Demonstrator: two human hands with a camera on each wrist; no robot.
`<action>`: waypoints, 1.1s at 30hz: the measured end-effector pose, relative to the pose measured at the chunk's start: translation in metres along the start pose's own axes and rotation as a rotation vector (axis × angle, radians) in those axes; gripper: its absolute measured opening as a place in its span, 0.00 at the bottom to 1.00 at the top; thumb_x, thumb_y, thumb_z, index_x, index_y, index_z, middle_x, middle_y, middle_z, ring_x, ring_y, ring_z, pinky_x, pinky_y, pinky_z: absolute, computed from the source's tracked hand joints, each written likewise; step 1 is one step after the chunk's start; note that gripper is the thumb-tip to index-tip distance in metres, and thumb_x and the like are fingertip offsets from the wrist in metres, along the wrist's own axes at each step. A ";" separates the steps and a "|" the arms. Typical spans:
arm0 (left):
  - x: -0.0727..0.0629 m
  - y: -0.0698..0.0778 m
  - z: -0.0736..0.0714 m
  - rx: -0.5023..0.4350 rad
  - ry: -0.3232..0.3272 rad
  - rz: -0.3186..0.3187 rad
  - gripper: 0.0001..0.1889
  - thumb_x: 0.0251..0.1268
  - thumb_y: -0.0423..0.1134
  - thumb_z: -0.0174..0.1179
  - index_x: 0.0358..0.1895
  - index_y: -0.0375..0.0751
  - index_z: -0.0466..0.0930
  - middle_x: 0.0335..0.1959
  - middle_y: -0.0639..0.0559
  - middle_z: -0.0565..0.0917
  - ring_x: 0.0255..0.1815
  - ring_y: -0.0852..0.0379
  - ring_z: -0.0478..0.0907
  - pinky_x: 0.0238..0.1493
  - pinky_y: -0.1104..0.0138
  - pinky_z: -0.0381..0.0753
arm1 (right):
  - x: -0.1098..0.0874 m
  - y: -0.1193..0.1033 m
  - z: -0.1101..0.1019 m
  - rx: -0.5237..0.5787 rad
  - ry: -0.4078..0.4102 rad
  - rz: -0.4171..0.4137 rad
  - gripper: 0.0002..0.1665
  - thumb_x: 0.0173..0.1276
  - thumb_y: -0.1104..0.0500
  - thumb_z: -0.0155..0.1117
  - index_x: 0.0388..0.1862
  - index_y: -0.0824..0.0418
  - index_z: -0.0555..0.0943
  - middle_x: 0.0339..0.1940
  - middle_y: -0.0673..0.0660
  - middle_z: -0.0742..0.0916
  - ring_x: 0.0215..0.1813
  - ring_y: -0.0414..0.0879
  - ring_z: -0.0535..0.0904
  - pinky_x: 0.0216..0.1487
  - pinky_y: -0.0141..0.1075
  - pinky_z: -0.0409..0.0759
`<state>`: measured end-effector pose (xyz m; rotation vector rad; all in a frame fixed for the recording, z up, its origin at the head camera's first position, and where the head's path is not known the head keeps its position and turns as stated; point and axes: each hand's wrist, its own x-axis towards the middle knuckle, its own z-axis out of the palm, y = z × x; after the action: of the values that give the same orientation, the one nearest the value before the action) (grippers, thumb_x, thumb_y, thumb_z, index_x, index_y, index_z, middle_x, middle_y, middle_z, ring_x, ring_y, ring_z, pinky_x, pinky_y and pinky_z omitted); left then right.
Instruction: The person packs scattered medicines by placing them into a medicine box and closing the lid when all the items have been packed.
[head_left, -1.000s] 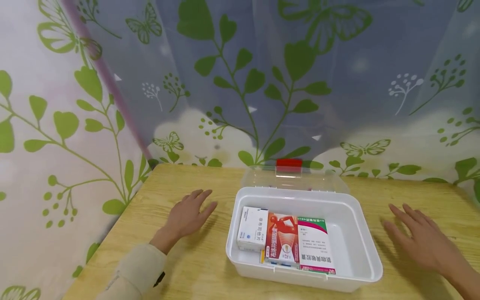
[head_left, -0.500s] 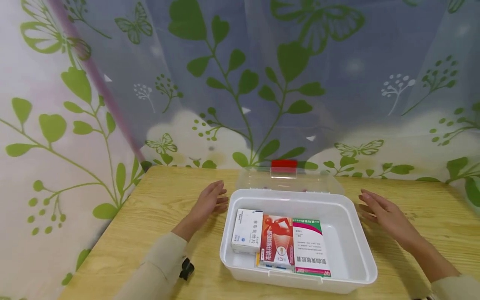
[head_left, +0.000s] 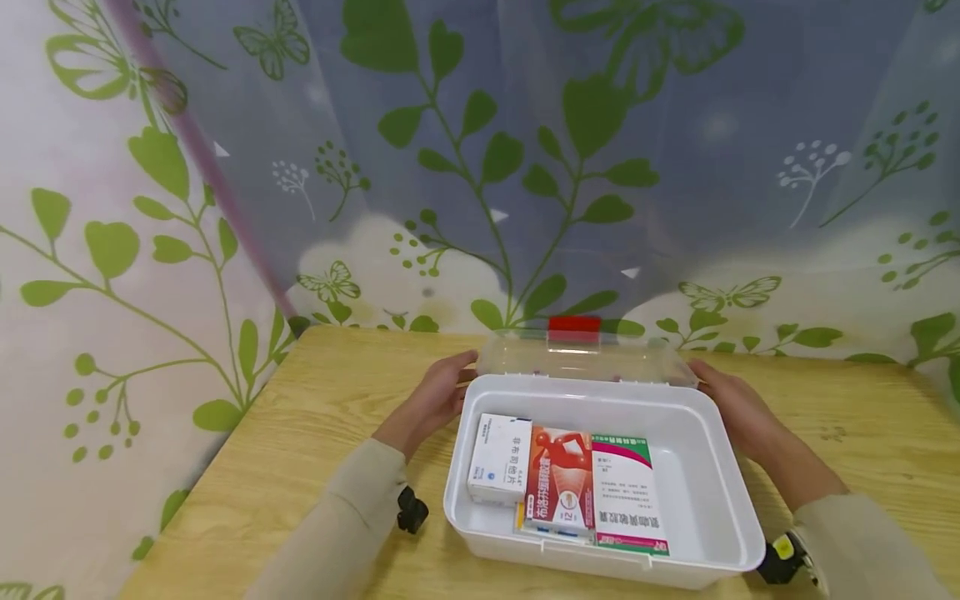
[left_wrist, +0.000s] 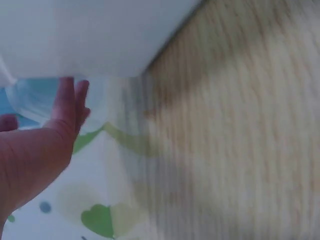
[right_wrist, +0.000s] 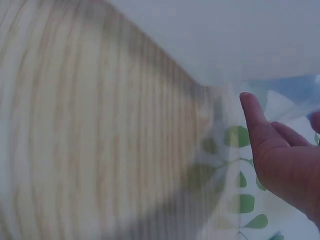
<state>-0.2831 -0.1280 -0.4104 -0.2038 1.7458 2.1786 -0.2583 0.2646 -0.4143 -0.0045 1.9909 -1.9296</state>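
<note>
A white plastic storage box (head_left: pixel 708 442) stands on the table with its clear lid (head_left: pixel 502 354) swung back behind it; a red latch (head_left: pixel 574 325) sits on the lid's far edge. My left hand (head_left: pixel 431 400) is at the box's back left corner, fingertips right by the lid's left end. In the left wrist view that hand (left_wrist: pixel 45 142) has its fingers extended and thumb apart. At the lid's right end is my right hand (head_left: pixel 742 412); the right wrist view shows this hand (right_wrist: pixel 287 155) with fingers reaching under the lid's side, not curled round it.
Inside the box lie a white medicine box (head_left: pixel 501 454), a red medicine box (head_left: pixel 558 479) and a white-and-green medicine box (head_left: pixel 628 492). Beneath the red one, a yellow-and-blue pack (head_left: pixel 551 533) peeks out. Patterned cloth (head_left: pixel 420 150) hangs behind the wooden table (head_left: pixel 337 383).
Both hands have moved inward and forward from either side of the box to the two ends of the lid. The box and its contents stay in place; the view shifts slightly.
</note>
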 end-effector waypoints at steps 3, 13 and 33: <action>0.000 0.003 0.005 0.012 -0.001 0.004 0.20 0.74 0.39 0.46 0.58 0.25 0.66 0.34 0.47 0.76 0.20 0.61 0.75 0.20 0.75 0.74 | 0.001 -0.002 0.002 0.006 0.002 0.004 0.47 0.75 0.40 0.45 0.75 0.71 0.45 0.50 0.44 0.79 0.44 0.41 0.83 0.43 0.41 0.83; -0.004 0.008 0.006 0.009 0.021 0.052 0.21 0.74 0.36 0.46 0.63 0.26 0.67 0.46 0.36 0.77 0.26 0.59 0.80 0.27 0.72 0.80 | 0.003 -0.008 0.008 0.105 0.057 -0.012 0.30 0.74 0.45 0.52 0.66 0.62 0.65 0.45 0.46 0.83 0.43 0.41 0.82 0.42 0.38 0.83; -0.007 0.013 0.006 0.017 -0.057 0.228 0.25 0.75 0.33 0.46 0.71 0.31 0.58 0.63 0.32 0.69 0.59 0.39 0.72 0.53 0.57 0.77 | -0.001 -0.018 0.009 0.367 -0.044 -0.178 0.36 0.75 0.55 0.52 0.77 0.57 0.52 0.49 0.44 0.85 0.51 0.42 0.82 0.47 0.36 0.81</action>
<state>-0.2809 -0.1257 -0.3949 0.0648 1.8337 2.2992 -0.2589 0.2547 -0.3967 -0.1324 1.6286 -2.3608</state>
